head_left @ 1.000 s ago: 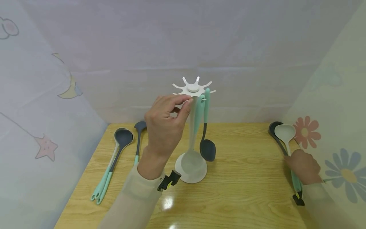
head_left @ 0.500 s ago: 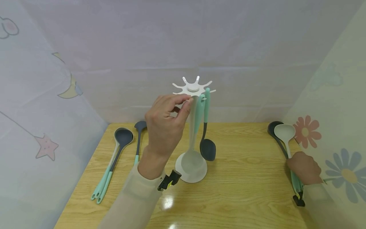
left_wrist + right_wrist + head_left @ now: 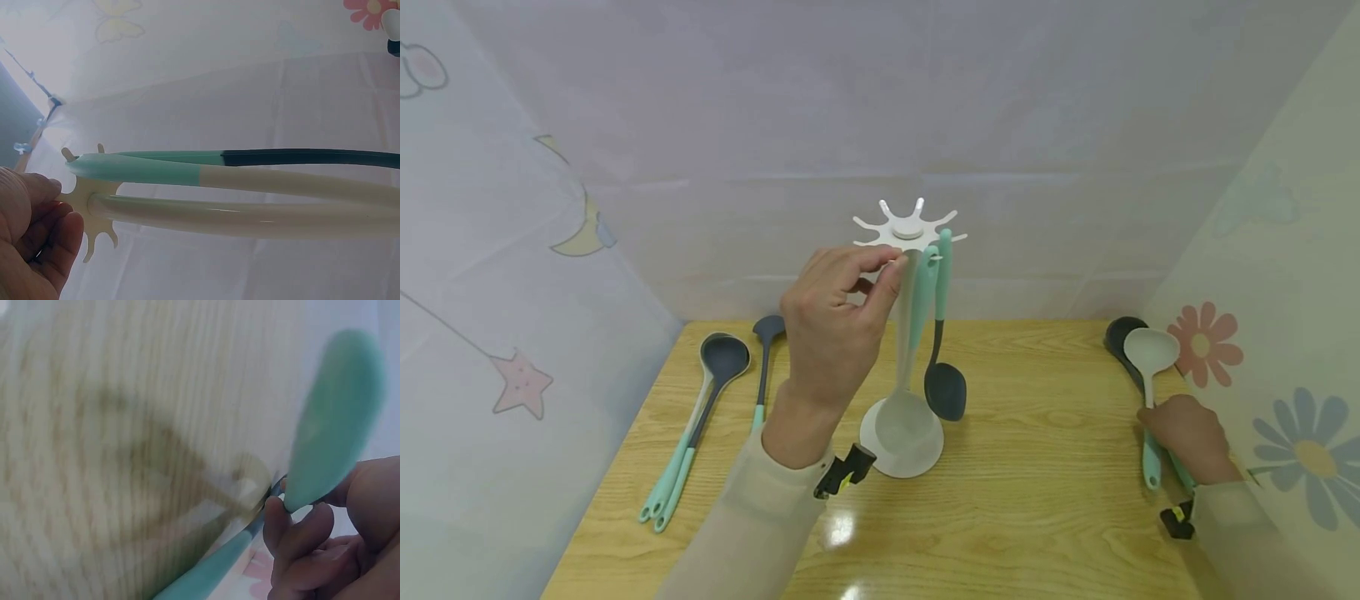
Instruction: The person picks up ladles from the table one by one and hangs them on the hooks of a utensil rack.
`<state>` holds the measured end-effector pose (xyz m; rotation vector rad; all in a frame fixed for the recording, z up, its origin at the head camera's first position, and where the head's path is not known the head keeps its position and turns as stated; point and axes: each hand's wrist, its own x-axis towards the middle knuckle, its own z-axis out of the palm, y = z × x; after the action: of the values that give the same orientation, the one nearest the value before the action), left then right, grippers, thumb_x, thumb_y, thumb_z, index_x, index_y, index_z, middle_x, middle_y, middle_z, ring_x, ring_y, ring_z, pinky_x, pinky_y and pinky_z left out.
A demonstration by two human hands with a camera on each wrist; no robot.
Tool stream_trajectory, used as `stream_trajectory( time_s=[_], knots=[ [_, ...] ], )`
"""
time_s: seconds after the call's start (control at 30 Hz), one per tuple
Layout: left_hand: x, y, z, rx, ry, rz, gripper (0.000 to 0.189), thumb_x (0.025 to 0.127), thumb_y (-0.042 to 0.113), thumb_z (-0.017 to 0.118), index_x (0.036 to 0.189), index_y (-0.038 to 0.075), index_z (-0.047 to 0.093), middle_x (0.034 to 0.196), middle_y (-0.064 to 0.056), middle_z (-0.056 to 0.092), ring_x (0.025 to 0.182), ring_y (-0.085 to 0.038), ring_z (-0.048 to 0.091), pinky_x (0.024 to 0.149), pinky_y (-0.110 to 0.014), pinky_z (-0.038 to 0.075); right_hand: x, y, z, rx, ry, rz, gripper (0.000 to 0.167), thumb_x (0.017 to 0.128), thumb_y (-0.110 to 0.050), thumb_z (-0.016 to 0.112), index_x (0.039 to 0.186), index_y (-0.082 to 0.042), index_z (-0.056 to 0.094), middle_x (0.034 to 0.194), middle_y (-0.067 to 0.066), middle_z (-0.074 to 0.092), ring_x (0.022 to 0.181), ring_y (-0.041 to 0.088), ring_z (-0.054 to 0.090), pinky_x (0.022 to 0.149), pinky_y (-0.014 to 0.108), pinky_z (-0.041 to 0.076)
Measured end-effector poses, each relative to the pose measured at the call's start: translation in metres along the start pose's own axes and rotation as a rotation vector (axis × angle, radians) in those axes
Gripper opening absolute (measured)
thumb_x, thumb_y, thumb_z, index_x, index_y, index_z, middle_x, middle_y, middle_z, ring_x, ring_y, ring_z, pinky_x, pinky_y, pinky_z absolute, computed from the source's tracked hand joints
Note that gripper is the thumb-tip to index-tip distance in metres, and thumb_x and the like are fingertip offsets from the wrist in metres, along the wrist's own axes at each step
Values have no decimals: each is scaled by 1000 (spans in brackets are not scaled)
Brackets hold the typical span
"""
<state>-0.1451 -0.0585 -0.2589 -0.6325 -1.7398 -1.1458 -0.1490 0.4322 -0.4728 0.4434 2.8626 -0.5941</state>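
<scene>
My left hand [image 3: 833,312] pinches the edge of the star-shaped top of a white utensil rack [image 3: 907,232] between thumb and fingertips. From the rack hang a white ladle [image 3: 904,423] and a dark spoon [image 3: 946,392], both with mint handles. At the far right, my right hand [image 3: 1187,433] grips a white spoon [image 3: 1152,350] near the upper part of its mint handle [image 3: 337,419]. That handle's end tilts up toward the camera in the right wrist view. Beneath it a dark spoon [image 3: 1122,335] lies on the table, its mint handle [image 3: 206,572] partly hidden by the hand.
On the left of the wooden table [image 3: 1037,500] lie nested ladles, a dark one [image 3: 726,358] uppermost. A dark utensil [image 3: 767,329] with a mint handle lies beside them, partly behind my left forearm. Patterned cloth walls [image 3: 1075,167] enclose the back and sides.
The white spoon has come apart from the dark one, its handle end swinging left. My right hand has shifted slightly left with it. The left hand stays on the rack.
</scene>
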Motion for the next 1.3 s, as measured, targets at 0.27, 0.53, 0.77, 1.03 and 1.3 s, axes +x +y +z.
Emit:
stream_trajectory(
  time_s=[0.27,0.53,0.77,1.03,1.3],
  knots=[
    [0,0,0,-5,-4,0,11,95,10,80,97,0,82,91,-10,80,83,-23,69,70,-24,62,1,-15,-3,67,3,-126,61,105,-27,47,139,24,44,110,41,62,81,45,63,65,48,52],
    [-2,0,0,-10,-8,-6,11,95,10,80,96,-1,82,91,-10,80,83,-24,71,70,-23,62,-4,-35,9,553,-2,-160,52,114,-39,45,138,4,60,88,-1,69,70,13,65,60,30,57],
    [-2,-1,0,-9,-11,-1,11,95,9,80,97,-1,82,91,-10,80,82,-23,71,70,-25,62,-7,-54,17,645,167,-303,43,111,-24,56,148,-2,57,100,-11,72,77,-3,67,64,22,61],
    [0,-1,4,-29,-15,-3,11,95,9,80,97,-1,82,93,-10,81,82,-26,70,71,-23,61,-15,-72,11,215,717,-518,13,100,-7,71,91,0,75,66,15,64,52,-13,36,42,16,30],
    [0,-1,6,-45,-26,-4,11,96,9,79,97,-1,82,93,-11,80,82,-24,70,71,-23,62,-27,-97,-3,143,837,-660,17,88,-5,83,78,-5,71,70,11,61,56,10,48,43,20,30]
  ],
)
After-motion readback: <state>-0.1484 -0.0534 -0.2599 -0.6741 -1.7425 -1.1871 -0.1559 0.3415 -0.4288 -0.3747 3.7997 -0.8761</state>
